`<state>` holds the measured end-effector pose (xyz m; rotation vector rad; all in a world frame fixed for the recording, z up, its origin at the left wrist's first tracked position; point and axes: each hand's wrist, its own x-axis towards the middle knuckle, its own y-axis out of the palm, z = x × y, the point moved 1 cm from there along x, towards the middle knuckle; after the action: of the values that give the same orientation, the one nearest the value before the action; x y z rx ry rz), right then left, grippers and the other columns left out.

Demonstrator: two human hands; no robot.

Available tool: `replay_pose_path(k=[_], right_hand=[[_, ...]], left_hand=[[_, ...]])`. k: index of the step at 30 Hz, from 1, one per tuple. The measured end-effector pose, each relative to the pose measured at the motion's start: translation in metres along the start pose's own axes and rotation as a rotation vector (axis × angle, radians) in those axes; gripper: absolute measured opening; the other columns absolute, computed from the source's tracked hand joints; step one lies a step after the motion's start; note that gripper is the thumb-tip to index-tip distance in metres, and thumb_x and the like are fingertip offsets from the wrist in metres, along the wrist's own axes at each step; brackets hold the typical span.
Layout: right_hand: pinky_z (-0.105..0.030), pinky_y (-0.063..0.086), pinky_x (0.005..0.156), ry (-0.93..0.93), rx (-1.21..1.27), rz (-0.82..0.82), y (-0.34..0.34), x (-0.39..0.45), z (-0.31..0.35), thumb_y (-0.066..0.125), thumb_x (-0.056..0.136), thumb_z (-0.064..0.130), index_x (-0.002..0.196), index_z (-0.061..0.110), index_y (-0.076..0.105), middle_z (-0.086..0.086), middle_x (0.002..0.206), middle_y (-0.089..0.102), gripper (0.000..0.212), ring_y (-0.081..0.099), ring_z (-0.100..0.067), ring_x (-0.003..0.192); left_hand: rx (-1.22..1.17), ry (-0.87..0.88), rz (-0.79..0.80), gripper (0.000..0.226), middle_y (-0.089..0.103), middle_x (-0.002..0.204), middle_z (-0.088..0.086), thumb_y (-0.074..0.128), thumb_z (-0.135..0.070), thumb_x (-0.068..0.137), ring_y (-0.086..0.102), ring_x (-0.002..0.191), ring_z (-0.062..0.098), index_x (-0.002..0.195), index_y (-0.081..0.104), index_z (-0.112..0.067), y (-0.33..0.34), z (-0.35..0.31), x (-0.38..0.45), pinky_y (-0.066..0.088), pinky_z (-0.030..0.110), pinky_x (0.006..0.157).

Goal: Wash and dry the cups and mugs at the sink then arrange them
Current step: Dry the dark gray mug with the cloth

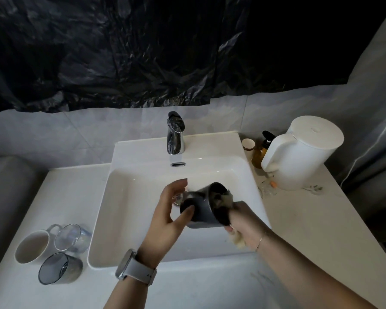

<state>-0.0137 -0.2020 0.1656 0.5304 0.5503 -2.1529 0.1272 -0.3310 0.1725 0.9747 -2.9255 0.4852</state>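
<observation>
Head view, centre frame over the sink (103, 219): dark cup (204, 208) lies sideways, mouth toward right hand (243, 221), which pinches a cloth (223, 200) inside; left hand (172, 210) cradles its base with curled fingers.

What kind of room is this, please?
Probably a bathroom or small washroom: a white basin with a chrome tap, tiled wall, and a pump bottle beside a white kettle on the counter.
</observation>
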Motion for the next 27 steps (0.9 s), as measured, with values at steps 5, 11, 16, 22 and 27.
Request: replay_pose_path(k=[5,11,16,22,27], right_hand=[[-0.019,0.035,0.045,-0.110,-0.239,-0.111,-0.010,0.011,0.010,0.043,0.075,-0.001,0.041,0.006,0.045,-0.002,0.031,0.043,0.035,0.044,-0.016,0.035],[-0.023,0.037,0.046,-0.162,-0.503,-0.179,-0.010,0.014,0.010,0.048,0.081,0.012,0.055,0.009,0.046,-0.003,0.040,0.049,0.026,0.048,-0.017,0.037],[-0.027,0.040,0.052,-0.175,-0.556,-0.196,-0.012,0.016,0.012,0.048,0.084,0.016,0.057,0.011,0.044,-0.002,0.044,0.048,0.027,0.054,-0.023,0.045],[-0.024,0.040,0.049,-0.167,-0.563,-0.143,-0.020,0.020,0.016,0.052,0.076,0.014,0.052,0.011,0.049,-0.002,0.042,0.055,0.024,0.055,-0.020,0.044],[-0.026,0.038,0.055,-0.157,-0.742,-0.002,-0.024,0.026,0.017,0.057,0.072,0.008,0.087,0.010,0.058,-0.005,0.074,0.062,0.016,0.061,-0.025,0.074]], left_hand=[[0.472,0.143,0.067,0.035,0.057,0.093,-0.020,0.043,-0.056,0.092,0.051,0.096,0.004,0.096,0.061,-0.025,-0.007,-0.011,0.004,0.042,0.017,0.076],[0.871,0.137,0.086,0.036,0.061,0.071,-0.005,0.031,-0.041,0.095,0.055,0.079,0.021,0.080,0.056,-0.020,0.003,0.000,-0.005,0.043,0.034,0.064],[0.219,-0.253,0.225,0.032,0.043,0.060,-0.011,0.044,-0.049,0.085,0.038,0.061,0.009,0.068,0.048,-0.022,0.008,0.004,-0.003,0.031,0.026,0.060],[0.020,-0.258,0.091,0.037,0.035,0.060,-0.013,0.052,-0.037,0.093,0.031,0.060,0.007,0.060,0.041,-0.024,0.015,0.006,-0.002,0.024,0.022,0.055],[-0.010,-0.290,0.087,0.039,0.034,0.061,-0.013,0.052,-0.035,0.096,0.030,0.059,0.007,0.068,0.043,-0.009,0.023,0.014,-0.004,0.023,0.022,0.056]])
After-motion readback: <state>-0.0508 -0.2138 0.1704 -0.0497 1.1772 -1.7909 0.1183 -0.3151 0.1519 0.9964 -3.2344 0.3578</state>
